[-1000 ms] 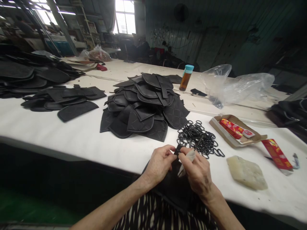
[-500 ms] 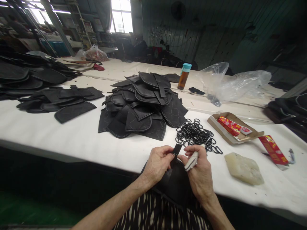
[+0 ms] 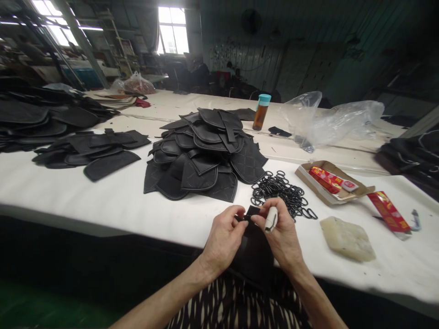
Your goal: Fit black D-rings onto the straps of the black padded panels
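A black leather-like piece [image 3: 252, 253] lies over my lap at the table's edge, its short strap [image 3: 253, 210] standing up between my hands. My left hand [image 3: 224, 235] is closed, thumb and forefinger pinching the strap from the left. A small dark ring seems to sit at the strap by those fingertips, mostly hidden. Tucked in my closed right hand [image 3: 283, 237] is a white-handled tool [image 3: 271, 220]; its working end is out of sight. The right thumb and forefinger also touch the strap. Just beyond them lies a heap of black metal rings [image 3: 279, 194].
A tall pile of black stitched pieces [image 3: 202, 155] stands ahead, with a smaller pile [image 3: 92, 148] at left. To the right are a cardboard box [image 3: 317, 192], a red packet [image 3: 389, 212] and a yellowish block [image 3: 348, 240]. Farther back stand a bottle [image 3: 261, 112] and clear plastic bags [image 3: 346, 121].
My right hand has moved up and left, closer to the strap, and the tool has turned so its thin tip no longer shows. My left fingers have shifted on the strap.
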Available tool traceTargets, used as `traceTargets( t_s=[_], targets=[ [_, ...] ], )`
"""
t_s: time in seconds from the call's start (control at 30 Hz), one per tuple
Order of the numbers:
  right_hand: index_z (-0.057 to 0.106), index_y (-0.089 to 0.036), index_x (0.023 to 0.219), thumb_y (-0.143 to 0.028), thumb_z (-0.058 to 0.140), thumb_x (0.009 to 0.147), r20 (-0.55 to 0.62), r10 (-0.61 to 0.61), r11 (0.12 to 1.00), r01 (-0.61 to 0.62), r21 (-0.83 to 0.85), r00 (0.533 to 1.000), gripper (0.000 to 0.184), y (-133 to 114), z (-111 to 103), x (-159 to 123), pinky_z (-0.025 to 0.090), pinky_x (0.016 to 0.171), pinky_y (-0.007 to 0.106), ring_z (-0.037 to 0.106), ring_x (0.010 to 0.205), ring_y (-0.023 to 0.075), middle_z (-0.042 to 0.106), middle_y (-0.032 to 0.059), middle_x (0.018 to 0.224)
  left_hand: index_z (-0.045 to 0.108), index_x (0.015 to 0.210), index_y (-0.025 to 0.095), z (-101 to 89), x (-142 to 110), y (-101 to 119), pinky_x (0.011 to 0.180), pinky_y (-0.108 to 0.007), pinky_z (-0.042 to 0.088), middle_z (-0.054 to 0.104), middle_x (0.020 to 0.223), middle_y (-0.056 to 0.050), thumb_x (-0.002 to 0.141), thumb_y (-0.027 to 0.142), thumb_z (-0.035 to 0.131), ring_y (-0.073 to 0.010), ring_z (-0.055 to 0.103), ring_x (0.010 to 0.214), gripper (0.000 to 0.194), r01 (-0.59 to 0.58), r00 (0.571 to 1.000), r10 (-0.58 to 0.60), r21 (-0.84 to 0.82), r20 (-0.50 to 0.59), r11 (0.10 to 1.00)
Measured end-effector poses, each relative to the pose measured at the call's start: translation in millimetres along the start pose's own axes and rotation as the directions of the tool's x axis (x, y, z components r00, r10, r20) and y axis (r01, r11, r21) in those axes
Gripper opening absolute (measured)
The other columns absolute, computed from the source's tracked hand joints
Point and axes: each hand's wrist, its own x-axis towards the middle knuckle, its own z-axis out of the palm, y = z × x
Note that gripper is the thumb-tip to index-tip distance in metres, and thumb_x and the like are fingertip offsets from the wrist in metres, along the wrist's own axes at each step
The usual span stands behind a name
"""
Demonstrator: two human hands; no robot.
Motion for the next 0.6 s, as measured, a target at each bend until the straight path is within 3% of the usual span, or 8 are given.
traceTargets(
  t_s=[0.1,0.17,0.2,0.27,0.33,0.4,0.47,0.6],
  targets=[
    [0.045,-0.024,0.086,-0.019,0.062,0.075,-0.031,-0.021,1.0,0.021,0.005,0.999,0.021,-3,-5,6,0.042,0.058,0.021,0.049,0.061,0.0097,0.05,-0.0065,0.073,0.054,0.075,0.019,-6.2,-6,7,0.048,-0.019,0.036,0.053,0.065,0.004,0.076,0.03,0.058,-0.007,0.044,0.049,0.012,0.035,0.999,-0.035,0.001,-0.042,0.999],
    [0.046,-0.024,0.087,-0.018,0.063,0.075,-0.044,-0.065,0.998,0.065,-0.004,0.997,0.021,-6,-8,8,0.043,0.059,0.021,0.051,0.063,0.0099,0.052,-0.006,0.075,0.05,0.066,0.017,-10.1,-7,9,0.039,-0.019,0.03,0.049,0.053,0.004,0.078,0.042,0.055,-0.0058,0.038,0.039,0.029,0.257,0.959,-0.235,-0.14,0.16,0.956],
    [0.047,-0.024,0.087,-0.018,0.063,0.075,-0.044,-0.1,0.995,0.099,-0.01,0.994,0.021,-7,-8,8,0.043,0.06,0.021,0.053,0.065,0.0102,0.053,-0.0055,0.076,0.05,0.064,0.017,-11.7,-6,9,0.037,-0.019,0.029,0.051,0.05,0.003,0.08,0.049,0.051,-0.0059,0.038,0.035,0.036,0.416,0.886,-0.341,-0.212,0.313,0.885],
    [0.048,-0.024,0.089,-0.017,0.061,0.077,-0.015,-0.182,0.983,0.181,-0.029,0.983,0.019,-9,-9,3,0.045,0.062,0.022,0.056,0.067,0.011,0.056,-0.004,0.08,0.057,0.068,0.013,-14.2,-3,8,0.038,-0.02,0.035,0.061,0.058,-0.004,0.081,0.059,0.042,-0.0088,0.049,0.038,0.049,0.682,0.691,-0.451,-0.302,0.564,0.666],
    [0.049,-0.025,0.094,-0.014,0.056,0.081,0.052,-0.284,0.957,0.287,-0.051,0.957,0.018,-10,-8,-7,0.048,0.063,0.023,0.059,0.071,0.0117,0.059,-0.002,0.085,0.062,0.076,0.009,-15.5,-1,7,0.046,-0.024,0.044,0.066,0.069,-0.01,0.081,0.062,0.038,-0.0138,0.06,0.049,0.058,0.801,0.578,-0.461,-0.358,0.674,0.48],
    [0.05,-0.025,0.099,-0.01,0.049,0.084,0.16,-0.426,0.89,0.445,-0.105,0.89,0.021,-11,-7,-19,0.049,0.065,0.024,0.059,0.075,0.013,0.06,0.0004,0.087,0.063,0.074,0.008,-15.6,0,8,0.052,-0.027,0.049,0.067,0.07,-0.011,0.083,0.057,0.041,-0.0161,0.063,0.055,0.054,0.816,0.573,-0.469,-0.416,0.672,0.4],
    [0.052,-0.023,0.095,-0.008,0.044,0.085,0.28,-0.54,0.79,0.593,-0.155,0.794,0.02,-13,-5,-31,0.049,0.063,0.026,0.058,0.074,0.014,0.06,0.0014,0.082,0.062,0.069,0.009,-14.0,-2,9,0.054,-0.026,0.048,0.065,0.063,-0.007,0.081,0.045,0.051,-0.0145,0.061,0.052,0.04,0.797,0.604,-0.506,-0.474,0.615,0.375],
    [0.053,-0.02,0.072,-0.005,0.037,0.084,0.407,-0.673,0.582,0.782,-0.224,0.618,0.025,-18,-1,-43,0.047,0.057,0.028,0.049,0.056,0.0132,0.053,0.0003,0.06,0.065,0.066,0.008,-6.2,-9,9,0.057,-0.024,0.046,0.063,0.058,-0.004,0.073,0.029,0.065,-0.0117,0.056,0.053,0.022,0.729,0.68,-0.567,-0.515,0.464,0.452]
  ],
)
